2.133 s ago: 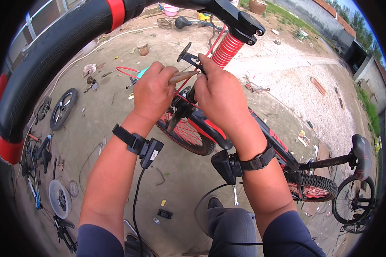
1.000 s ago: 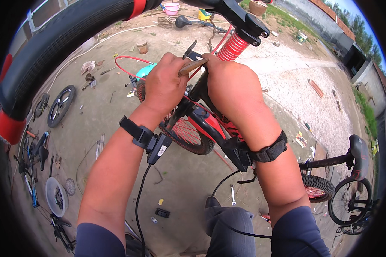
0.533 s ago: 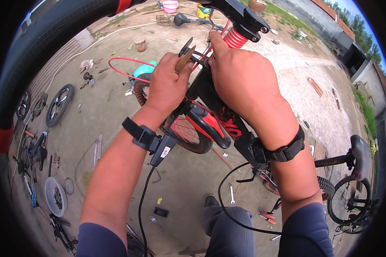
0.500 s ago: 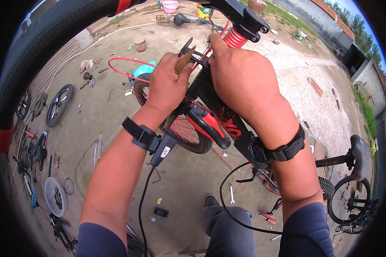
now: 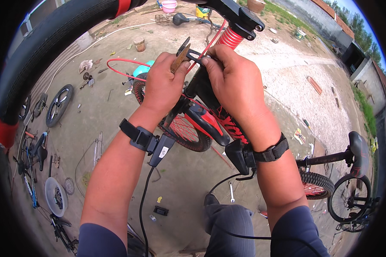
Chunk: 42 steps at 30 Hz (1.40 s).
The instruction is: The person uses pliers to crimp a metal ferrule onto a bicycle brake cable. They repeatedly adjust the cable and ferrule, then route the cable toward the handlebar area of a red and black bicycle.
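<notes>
My left hand [image 5: 164,83] is closed around a flat, brown, pointed piece [image 5: 180,58] that sticks up past the thumb. A black looped piece [image 5: 193,54] runs from beside it across to my right hand [image 5: 235,79], whose thumb and fingers are closed on its near end. Both hands are over the front of a black and red bicycle frame [image 5: 212,98], just below the stem [image 5: 242,23]. A thin red cable [image 5: 212,43] passes between the hands and loops out to the left. My right hand hides part of the frame tube.
The handlebar [image 5: 47,53] arches across the upper left. Below the hands are the front wheel [image 5: 186,132] and a red-black fender [image 5: 206,124]. On the ground lie a wrench [image 5: 231,192], a white bowl of parts [image 5: 55,196] and a loose wheel [image 5: 59,105]. A saddle [image 5: 358,154] is at right.
My right hand has shifted left and its raised index finger has curled in toward the black piece. The right forearm has swung left, showing more of the rear wheel. The left hand has barely moved.
</notes>
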Available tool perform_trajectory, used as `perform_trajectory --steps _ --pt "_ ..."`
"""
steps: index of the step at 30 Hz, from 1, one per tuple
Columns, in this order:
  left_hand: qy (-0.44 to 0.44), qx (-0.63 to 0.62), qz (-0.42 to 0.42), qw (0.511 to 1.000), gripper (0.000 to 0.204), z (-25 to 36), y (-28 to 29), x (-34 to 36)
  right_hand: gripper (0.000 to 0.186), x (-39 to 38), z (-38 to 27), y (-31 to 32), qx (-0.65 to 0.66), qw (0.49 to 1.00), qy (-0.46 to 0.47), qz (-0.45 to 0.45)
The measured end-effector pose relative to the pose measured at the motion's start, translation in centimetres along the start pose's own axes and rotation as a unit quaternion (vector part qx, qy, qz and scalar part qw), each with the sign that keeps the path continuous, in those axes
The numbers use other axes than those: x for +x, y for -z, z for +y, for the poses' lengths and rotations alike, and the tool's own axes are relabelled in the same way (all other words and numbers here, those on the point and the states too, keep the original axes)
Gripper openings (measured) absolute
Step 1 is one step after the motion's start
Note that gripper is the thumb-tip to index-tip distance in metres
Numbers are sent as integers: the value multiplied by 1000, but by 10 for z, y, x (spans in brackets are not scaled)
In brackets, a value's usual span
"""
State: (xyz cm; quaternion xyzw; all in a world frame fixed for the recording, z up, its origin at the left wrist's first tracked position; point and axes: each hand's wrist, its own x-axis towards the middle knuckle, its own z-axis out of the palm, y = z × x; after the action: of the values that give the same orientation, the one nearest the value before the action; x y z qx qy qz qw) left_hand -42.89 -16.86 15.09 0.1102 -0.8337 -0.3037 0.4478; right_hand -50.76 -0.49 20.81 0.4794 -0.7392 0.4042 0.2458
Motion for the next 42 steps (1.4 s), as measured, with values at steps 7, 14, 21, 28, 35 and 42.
perform_trajectory --steps 7,14,21,28,35,42 --pt "58 -133 -8 989 20 28 37 -21 12 -15 2 -1 40 996 -81 18" --pt "122 -232 -74 962 25 54 88 -52 8 -20 2 21 108 988 -87 74" --pt "165 -262 -58 949 22 58 116 -102 9 -55 -17 58 155 984 -62 67" --pt "243 -270 -90 927 22 66 116 -135 15 -88 -24 61 40 998 38 21" --pt "277 -303 -92 907 24 75 106 -139 9 -34 -35 68 277 953 -102 66" --pt "296 -313 -84 898 25 80 100 -144 16 30 -39 49 426 888 -114 128"
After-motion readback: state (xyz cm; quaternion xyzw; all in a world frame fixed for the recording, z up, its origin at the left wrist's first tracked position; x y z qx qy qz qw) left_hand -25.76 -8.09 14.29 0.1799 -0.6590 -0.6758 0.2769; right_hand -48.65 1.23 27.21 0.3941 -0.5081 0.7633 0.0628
